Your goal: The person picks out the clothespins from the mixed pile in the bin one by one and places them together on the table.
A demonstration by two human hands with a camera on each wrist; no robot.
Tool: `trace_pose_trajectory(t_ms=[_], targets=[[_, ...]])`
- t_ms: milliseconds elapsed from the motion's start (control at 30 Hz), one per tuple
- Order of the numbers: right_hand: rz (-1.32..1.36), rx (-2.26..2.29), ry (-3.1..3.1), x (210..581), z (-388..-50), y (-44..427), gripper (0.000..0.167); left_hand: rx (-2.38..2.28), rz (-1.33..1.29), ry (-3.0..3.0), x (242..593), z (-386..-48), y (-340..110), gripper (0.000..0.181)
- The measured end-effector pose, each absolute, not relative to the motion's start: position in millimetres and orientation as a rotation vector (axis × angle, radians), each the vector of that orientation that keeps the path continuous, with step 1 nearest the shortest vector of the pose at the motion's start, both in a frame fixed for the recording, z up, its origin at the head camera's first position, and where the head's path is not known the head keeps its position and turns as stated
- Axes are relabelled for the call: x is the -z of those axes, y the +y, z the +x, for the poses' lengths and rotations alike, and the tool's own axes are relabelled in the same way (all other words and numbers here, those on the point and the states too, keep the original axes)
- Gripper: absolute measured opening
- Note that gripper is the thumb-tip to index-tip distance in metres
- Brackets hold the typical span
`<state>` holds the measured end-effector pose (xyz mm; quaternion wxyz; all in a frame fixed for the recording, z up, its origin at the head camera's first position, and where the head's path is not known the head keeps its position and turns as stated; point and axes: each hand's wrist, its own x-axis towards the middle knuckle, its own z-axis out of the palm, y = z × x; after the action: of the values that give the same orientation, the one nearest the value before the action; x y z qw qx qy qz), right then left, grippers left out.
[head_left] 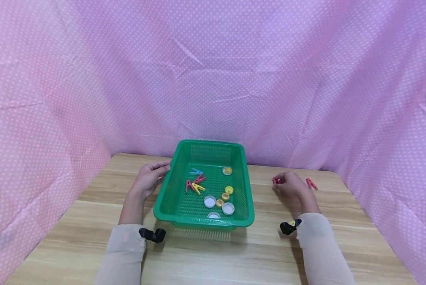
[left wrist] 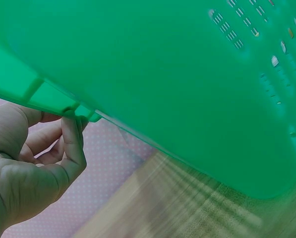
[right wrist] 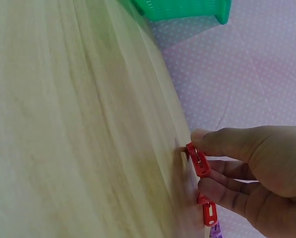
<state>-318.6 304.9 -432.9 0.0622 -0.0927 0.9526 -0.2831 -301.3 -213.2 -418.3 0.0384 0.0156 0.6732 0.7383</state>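
Red clip [head_left: 275, 181] is pinched in the right hand [head_left: 289, 184]; another clip [head_left: 309, 182] lies beyond it, not yet inside. Left hand [head_left: 148, 179] grips the basket [head_left: 248, 186], already containing several clips [head_left: 197, 187].

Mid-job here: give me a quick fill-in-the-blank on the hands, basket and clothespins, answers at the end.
1. The left hand grips the rim of the basket, whose color is ____.
2. The pinched clothespin in the right hand is ____ in color.
3. In the head view, the loose clothespin lies to the ____ of the right hand.
4. Inside the basket, the farthest clothespin from the person is ____ in color.

Missing words: green; red; right; blue.
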Motion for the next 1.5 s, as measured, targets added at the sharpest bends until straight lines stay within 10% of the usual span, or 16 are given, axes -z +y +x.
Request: trace_pose_trajectory(t_ms=[1133, 1500], targets=[[-0.303, 0.751, 2.927, 430, -322, 301, 0.031, -2.278, 0.037, 2.046, 416, -303, -211, 0.041], [-0.368, 0.686, 2.985, 377, -325, 276, 0.049, -2.282, 0.025, 2.041, 417, -301, -212, 0.04]])
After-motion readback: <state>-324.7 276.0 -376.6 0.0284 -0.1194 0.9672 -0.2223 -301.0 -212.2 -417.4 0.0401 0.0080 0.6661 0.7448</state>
